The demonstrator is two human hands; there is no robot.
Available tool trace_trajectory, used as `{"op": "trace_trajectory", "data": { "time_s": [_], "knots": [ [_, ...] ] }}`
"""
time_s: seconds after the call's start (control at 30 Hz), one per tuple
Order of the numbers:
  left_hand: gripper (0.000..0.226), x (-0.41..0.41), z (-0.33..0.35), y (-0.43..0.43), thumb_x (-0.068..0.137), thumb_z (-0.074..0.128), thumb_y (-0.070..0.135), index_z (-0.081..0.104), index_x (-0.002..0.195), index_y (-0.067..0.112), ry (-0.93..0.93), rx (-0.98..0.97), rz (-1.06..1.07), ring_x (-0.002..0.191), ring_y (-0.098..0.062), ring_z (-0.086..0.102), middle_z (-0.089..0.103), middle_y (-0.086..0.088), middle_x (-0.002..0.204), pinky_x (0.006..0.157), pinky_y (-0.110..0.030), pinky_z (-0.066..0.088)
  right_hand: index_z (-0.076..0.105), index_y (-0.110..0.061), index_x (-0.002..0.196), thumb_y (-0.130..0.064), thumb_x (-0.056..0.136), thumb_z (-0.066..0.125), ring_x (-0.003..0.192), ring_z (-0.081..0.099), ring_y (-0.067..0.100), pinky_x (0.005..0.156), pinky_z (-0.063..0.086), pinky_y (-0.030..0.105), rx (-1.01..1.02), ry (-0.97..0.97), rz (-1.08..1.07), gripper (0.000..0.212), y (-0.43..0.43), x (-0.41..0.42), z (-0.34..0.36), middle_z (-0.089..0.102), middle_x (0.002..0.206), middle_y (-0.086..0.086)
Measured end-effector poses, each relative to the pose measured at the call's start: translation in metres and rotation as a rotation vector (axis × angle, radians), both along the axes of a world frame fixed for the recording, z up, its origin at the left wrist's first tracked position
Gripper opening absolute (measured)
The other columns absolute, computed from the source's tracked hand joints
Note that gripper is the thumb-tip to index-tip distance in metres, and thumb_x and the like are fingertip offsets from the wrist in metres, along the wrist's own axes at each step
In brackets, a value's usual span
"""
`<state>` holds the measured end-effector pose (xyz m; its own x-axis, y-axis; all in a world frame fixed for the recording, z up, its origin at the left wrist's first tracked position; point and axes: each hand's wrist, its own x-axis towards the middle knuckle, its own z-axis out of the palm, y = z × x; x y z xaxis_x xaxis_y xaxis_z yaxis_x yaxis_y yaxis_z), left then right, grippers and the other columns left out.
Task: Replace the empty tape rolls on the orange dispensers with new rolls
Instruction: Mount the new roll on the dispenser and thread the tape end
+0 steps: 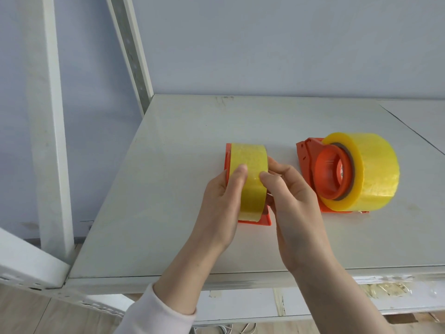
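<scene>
A yellow tape roll (248, 162) stands on edge in an orange dispenser (263, 220) at the middle of the grey shelf (168, 189). My left hand (221, 203) grips the roll's left side, thumb on its face. My right hand (293, 196) holds its right side, thumb pressed on the tape. The dispenser's hub is hidden by the roll and my fingers. To the right, apart from my hands, a second orange dispenser (332, 172) carries a thick yellow tape roll (375, 174) on its hub.
White metal shelf uprights (55, 131) rise at the left, a slanted one (134, 51) behind. The shelf's front edge (216, 283) has tape scraps (385, 289) stuck at the right. A seam (414, 131) crosses the shelf at far right. The blue wall (265, 44) stands behind.
</scene>
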<state>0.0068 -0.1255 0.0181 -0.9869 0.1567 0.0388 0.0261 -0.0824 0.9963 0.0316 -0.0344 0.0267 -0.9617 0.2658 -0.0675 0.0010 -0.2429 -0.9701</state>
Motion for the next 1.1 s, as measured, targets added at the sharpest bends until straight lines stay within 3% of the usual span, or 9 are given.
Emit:
{"op": "trace_trajectory", "data": {
  "time_s": [0.13,0.27,0.4,0.47,0.53,0.67,0.87,1.0,1.1],
  "knots": [
    [0.038,-0.003,0.001,0.0,0.095,0.036,0.031,0.068,0.085,0.015,-0.028,-0.017,0.005,0.063,-0.003,0.067,0.07,0.0,0.074,0.054,-0.013,0.051,0.064,-0.016,0.095,-0.016,0.083,0.06,0.077,0.056,0.019,0.065,0.048,0.028,0.066,0.034,0.042,0.013,0.006,-0.003,0.003,0.061,0.087,0.01],
    [0.045,-0.003,0.003,-0.001,0.096,0.034,0.034,0.069,0.089,0.007,-0.025,-0.031,-0.02,0.065,-0.005,0.067,0.071,-0.002,0.074,0.056,-0.011,0.051,0.063,-0.019,0.091,-0.04,0.066,0.064,0.065,0.06,0.013,0.06,0.051,0.026,0.245,0.1,0.041,0.032,0.018,-0.009,0.01,0.064,0.081,0.005],
    [0.052,-0.002,0.001,-0.002,0.093,0.034,0.044,0.065,0.078,0.005,0.001,-0.054,-0.018,0.063,-0.011,0.066,0.068,-0.007,0.069,0.058,-0.015,0.051,0.062,-0.039,0.096,-0.045,0.062,0.065,0.087,0.062,0.002,0.073,0.049,0.014,0.71,0.294,0.074,0.035,0.042,-0.008,0.025,0.062,0.099,-0.01],
    [0.052,-0.002,0.001,-0.002,0.096,0.031,0.039,0.064,0.079,0.003,-0.003,-0.039,-0.03,0.06,-0.009,0.066,0.067,-0.008,0.068,0.056,-0.013,0.05,0.067,-0.037,0.09,-0.041,0.064,0.068,0.095,0.057,-0.002,0.079,0.043,0.009,0.904,0.364,0.156,0.027,0.048,-0.009,0.033,0.06,0.101,-0.013],
    [0.051,-0.001,0.002,-0.001,0.096,0.028,0.036,0.063,0.08,0.002,-0.007,-0.027,-0.042,0.058,-0.007,0.065,0.067,-0.008,0.067,0.053,-0.011,0.049,0.07,-0.033,0.081,-0.036,0.064,0.073,0.09,0.054,-0.006,0.077,0.035,0.004,1.028,0.412,0.182,0.017,0.051,-0.013,0.038,0.061,0.096,-0.013],
    [0.054,-0.001,0.003,-0.001,0.097,0.027,0.033,0.062,0.083,-0.005,-0.019,-0.002,-0.073,0.053,-0.007,0.064,0.066,-0.012,0.067,0.051,-0.01,0.048,0.071,-0.021,0.069,-0.026,0.065,0.077,0.075,0.052,-0.001,0.069,0.033,0.005,1.173,0.508,0.195,0.009,0.051,-0.02,0.047,0.059,0.08,-0.006],
    [0.058,-0.001,0.002,-0.002,0.096,0.026,0.036,0.061,0.094,-0.011,-0.038,-0.02,-0.097,0.056,-0.009,0.064,0.066,-0.017,0.076,0.051,-0.009,0.049,0.065,-0.012,0.071,-0.028,0.072,0.065,0.077,0.042,0.013,0.073,0.033,0.011,1.416,0.594,0.31,0.016,0.049,-0.029,0.052,0.051,0.08,-0.003],
    [0.057,-0.002,0.003,-0.003,0.096,0.026,0.036,0.061,0.096,-0.009,-0.05,-0.02,-0.114,0.052,-0.005,0.063,0.065,-0.014,0.074,0.05,-0.011,0.049,0.052,-0.021,0.073,-0.032,0.077,0.056,0.076,0.029,0.0,0.076,0.03,0.004,1.468,0.574,0.397,0.012,0.047,-0.034,0.055,0.045,0.083,-0.006],
    [0.06,-0.001,0.004,-0.003,0.094,0.027,0.042,0.062,0.096,-0.006,-0.06,-0.015,-0.127,0.054,-0.005,0.063,0.066,-0.012,0.074,0.052,-0.011,0.05,0.045,-0.024,0.078,-0.03,0.084,0.054,0.077,0.029,0.004,0.078,0.029,0.003,1.464,0.527,0.428,0.012,0.045,-0.038,0.058,0.043,0.087,-0.007]
  ]
}}
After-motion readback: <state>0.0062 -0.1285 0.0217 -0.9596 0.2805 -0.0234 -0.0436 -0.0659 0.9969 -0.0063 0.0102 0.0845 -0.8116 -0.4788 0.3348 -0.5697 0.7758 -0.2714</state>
